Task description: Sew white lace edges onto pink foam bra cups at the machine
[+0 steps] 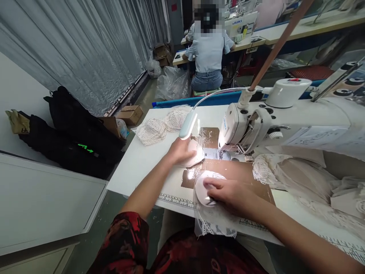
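My left hand (pixel 180 151) lies over a pale padded cup piece (pixel 196 156) on the white sewing table (pixel 137 163), just left of the needle area of the white sewing machine (pixel 251 125); its fingers curve down onto the piece. Nearer to me, my right hand (pixel 230 194) presses and grips a second white padded cup with lace trim (pixel 203 186), whose lace hangs over the table's front edge. A small lit lamp on a flexible neck (pixel 188 125) hovers above my left hand.
A pile of lace pieces (pixel 162 125) lies at the table's far left, more lace fabric (pixel 299 179) heaps at the right. Black bags (pixel 74 133) and cardboard boxes (pixel 129 114) sit on the floor left. A person (pixel 208 49) sits at another machine ahead.
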`<state>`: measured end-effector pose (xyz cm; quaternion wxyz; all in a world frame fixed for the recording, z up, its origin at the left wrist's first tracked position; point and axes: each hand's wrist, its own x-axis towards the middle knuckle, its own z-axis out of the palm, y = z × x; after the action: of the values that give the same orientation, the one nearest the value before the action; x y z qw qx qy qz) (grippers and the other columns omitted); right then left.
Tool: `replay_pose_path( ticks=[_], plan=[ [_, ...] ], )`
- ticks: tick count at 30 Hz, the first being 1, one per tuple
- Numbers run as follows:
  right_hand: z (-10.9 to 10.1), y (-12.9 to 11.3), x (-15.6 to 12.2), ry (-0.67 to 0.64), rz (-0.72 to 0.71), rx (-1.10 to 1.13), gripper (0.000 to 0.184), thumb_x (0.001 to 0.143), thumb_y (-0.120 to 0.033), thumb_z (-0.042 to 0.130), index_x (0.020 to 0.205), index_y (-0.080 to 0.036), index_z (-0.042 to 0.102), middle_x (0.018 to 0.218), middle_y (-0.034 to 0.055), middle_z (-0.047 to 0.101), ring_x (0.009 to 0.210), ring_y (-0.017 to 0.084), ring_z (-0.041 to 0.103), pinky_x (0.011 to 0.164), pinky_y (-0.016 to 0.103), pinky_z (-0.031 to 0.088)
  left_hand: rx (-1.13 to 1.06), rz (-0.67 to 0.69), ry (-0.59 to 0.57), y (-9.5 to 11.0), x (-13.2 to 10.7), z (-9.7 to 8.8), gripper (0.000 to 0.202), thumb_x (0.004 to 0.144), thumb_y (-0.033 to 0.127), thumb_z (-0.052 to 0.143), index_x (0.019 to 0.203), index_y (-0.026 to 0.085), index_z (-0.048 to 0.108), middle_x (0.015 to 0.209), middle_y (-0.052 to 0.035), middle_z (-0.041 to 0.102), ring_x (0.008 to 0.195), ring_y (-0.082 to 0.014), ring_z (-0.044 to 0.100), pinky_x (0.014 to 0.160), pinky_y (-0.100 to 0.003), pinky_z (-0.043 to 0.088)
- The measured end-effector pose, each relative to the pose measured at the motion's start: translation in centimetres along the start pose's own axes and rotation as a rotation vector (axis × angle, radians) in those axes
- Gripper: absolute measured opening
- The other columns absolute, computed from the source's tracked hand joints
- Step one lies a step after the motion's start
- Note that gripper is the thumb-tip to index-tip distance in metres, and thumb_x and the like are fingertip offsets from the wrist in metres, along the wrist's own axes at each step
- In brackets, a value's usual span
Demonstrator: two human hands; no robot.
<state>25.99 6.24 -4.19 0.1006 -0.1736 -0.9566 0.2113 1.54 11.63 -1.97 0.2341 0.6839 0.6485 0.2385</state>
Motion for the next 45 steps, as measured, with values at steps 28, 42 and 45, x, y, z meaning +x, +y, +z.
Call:
replay_pose_path(
  ticks=[28, 42, 45],
  plan=[
    [-0.4, 3.2, 2.5, 0.246, 0.509, 0.783, 0.025, 0.086, -0.042, 0.052, 0.082, -0.019, 0.060, 0.079, 0.0023, 0.060, 0.075, 0.018, 0.054, 0.068, 0.031, 0.044, -0.367, 0.197, -0.355, 0.3, -2.6, 1.6, 0.059, 0.069, 0.039, 0.075, 0.121, 0.018, 0.058, 0.123, -0.0098, 0.060, 0.113, -0.0241, 0.055, 0.097, -0.034, 0.042],
    [-1.1, 3.3, 1.9, 0.119, 0.509, 0.779, 0.035, 0.084, -0.053, 0.053, 0.086, -0.019, 0.061, 0.071, 0.0005, 0.055, 0.064, 0.015, 0.050, 0.058, 0.028, 0.039, -0.580, 0.127, -0.565, -0.9, -2.6, -0.3, 0.031, 0.073, 0.032, 0.070, 0.098, 0.014, 0.064, 0.093, -0.0040, 0.063, 0.086, -0.0169, 0.058, 0.074, -0.024, 0.045],
    [-0.8, 3.3, 2.3, 0.271, 0.545, 0.732, 0.030, 0.081, -0.048, 0.059, 0.091, -0.020, 0.060, 0.078, 0.0010, 0.056, 0.071, 0.016, 0.051, 0.064, 0.029, 0.041, -0.532, 0.154, -0.551, 0.0, -2.9, 0.6, 0.028, 0.074, 0.031, 0.069, 0.097, 0.015, 0.064, 0.091, -0.0029, 0.063, 0.082, -0.0149, 0.056, 0.070, -0.023, 0.043]
  ],
)
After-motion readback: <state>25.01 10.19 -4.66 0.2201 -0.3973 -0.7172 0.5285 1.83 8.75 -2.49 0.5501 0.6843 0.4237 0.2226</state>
